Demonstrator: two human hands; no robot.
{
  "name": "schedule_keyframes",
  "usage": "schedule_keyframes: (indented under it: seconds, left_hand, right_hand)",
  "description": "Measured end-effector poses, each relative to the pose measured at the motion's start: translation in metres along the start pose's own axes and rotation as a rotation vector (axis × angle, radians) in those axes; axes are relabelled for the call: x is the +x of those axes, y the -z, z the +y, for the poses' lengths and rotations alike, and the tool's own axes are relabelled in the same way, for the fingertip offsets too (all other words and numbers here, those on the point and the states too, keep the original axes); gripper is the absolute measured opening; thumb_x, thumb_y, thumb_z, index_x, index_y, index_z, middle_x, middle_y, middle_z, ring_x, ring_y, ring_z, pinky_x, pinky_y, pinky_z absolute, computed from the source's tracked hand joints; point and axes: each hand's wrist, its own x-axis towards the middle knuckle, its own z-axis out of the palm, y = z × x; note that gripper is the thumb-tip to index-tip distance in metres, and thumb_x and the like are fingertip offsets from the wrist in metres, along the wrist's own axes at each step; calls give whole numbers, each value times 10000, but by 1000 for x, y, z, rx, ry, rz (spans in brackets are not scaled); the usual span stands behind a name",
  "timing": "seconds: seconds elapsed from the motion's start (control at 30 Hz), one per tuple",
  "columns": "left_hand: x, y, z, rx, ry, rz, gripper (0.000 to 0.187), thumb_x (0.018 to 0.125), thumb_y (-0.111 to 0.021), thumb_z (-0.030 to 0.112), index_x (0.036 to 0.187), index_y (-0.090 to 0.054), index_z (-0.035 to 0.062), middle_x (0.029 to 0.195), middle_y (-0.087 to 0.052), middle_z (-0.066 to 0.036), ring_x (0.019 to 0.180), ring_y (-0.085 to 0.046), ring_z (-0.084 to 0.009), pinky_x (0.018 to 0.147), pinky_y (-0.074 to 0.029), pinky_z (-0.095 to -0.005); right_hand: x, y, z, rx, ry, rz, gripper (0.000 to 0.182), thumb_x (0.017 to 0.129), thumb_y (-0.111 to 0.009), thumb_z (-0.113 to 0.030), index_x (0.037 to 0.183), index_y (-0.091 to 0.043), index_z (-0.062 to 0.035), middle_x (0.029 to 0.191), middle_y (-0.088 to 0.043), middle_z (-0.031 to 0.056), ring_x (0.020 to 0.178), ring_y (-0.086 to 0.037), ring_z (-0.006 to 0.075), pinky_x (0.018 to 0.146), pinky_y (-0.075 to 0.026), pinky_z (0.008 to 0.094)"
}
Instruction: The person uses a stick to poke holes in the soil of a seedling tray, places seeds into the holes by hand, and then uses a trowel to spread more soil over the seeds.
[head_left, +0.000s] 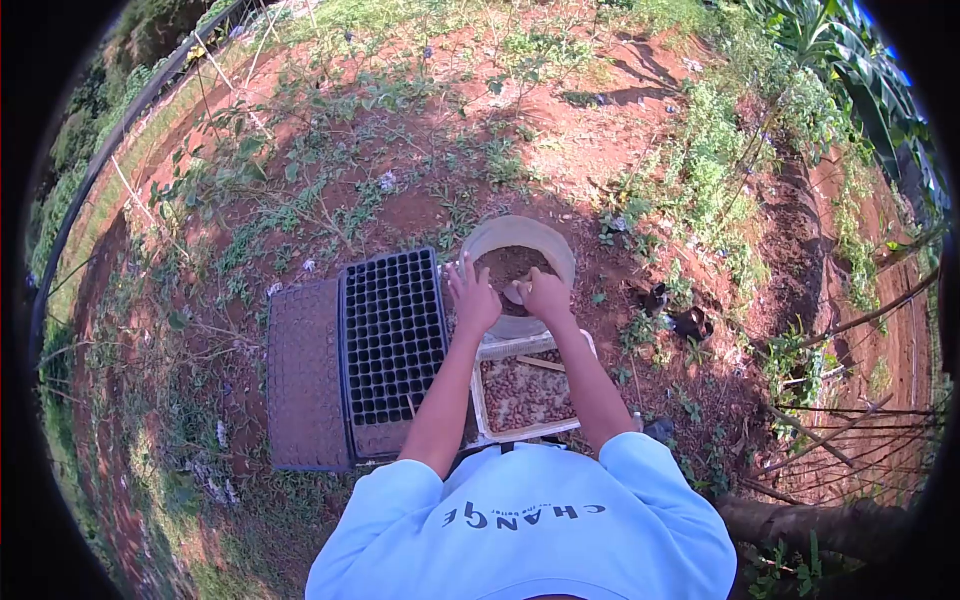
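A round pale tub holds dark brown soil. Over its left side is my left hand, fingers spread and holding nothing. My right hand reaches in from the right side, its fingers closed round a small pale scoop-like tool near the soil. Left of the tub lies a black seedling tray with mostly empty cells; the cells at its near end are filled with soil. Another tray, covered in soil, lies beside it. Below the tub, a white rectangular tray contains reddish-brown seeds and a light wooden stick.
Reddish ground with low green weeds surrounds the trays. Dark objects lie on the ground to the right. A thick log and thin branches are at the lower right. Large-leaved plants stand at the upper right.
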Motion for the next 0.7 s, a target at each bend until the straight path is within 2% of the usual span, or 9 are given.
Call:
schedule_keyframes:
  seconds: [0.03, 0.07, 0.13, 0.17, 0.4, 0.47, 0.7]
  left_hand:
    - [-2, -1, 0, 2, -10, 23, 420, 909, -504, 188, 1316, -531, 86, 1584, -98, -190, 1420, -48, -527, 1150, -156, -591]
    - [-1, 0, 2, 4, -20, 47, 405, 904, -512, 174, 1297, -546, 84, 1582, -110, -191, 1416, -55, -534, 1151, -159, -588]
    - [-1, 0, 3, 12, -22, 56, 396, 897, -519, 166, 1282, -559, 80, 1576, -128, -194, 1412, -61, -538, 1152, -160, -584]
    - [-3, -2, 2, 19, -27, 59, 387, 891, -527, 158, 1267, -571, 76, 1571, -146, -197, 1409, -68, -542, 1153, -161, -581]
    - [-2, -4, 3, 41, -46, 71, 375, 858, -559, 155, 1213, -608, 46, 1560, -166, -206, 1412, -54, -541, 1146, -177, -590]
    - [-3, -3, 1, 29, -50, 89, 357, 857, -554, 157, 1186, -628, 41, 1556, -182, -206, 1411, -60, -541, 1147, -171, -592]
    - [-4, 1, 0, 26, -54, 86, 352, 854, -541, 150, 1173, -644, 44, 1548, -209, -201, 1407, -75, -544, 1148, -172, -590]
  right_hand:
    - [-5, -9, 3, -29, -10, -76, 419, 873, -595, -466, 924, -634, -52, 885, -686, 176, 830, -646, 358, 707, -504, 452]
    - [-8, -10, 2, -28, -3, -75, 419, 873, -595, -466, 924, -634, -52, 885, -686, 176, 830, -646, 358, 707, -504, 452]
    - [-14, -14, 4, -130, 88, 12, 470, 892, -553, -505, 925, -645, -45, 890, -695, 174, 923, -616, 353, 784, -465, 451]
    - [-14, -16, 4, -110, 54, -10, 472, 899, -540, -507, 933, -667, -53, 888, -698, 166, 952, -578, 337, 857, -416, 433]
    - [-13, -17, 8, -132, 136, 52, 491, 903, -520, -519, 908, -699, -62, 878, -702, 152, 946, -575, 347, 813, -407, 448]
    - [-13, -14, 6, -107, 92, -22, 511, 906, -493, -529, 938, -704, -64, 922, -709, 159, 1012, -560, 356, 911, -399, 447]
    - [-17, -9, 1, -92, 142, 70, 535, 898, -482, -564, 918, -724, -87, 902, -715, 152, 1076, -540, 378, 966, -362, 434]
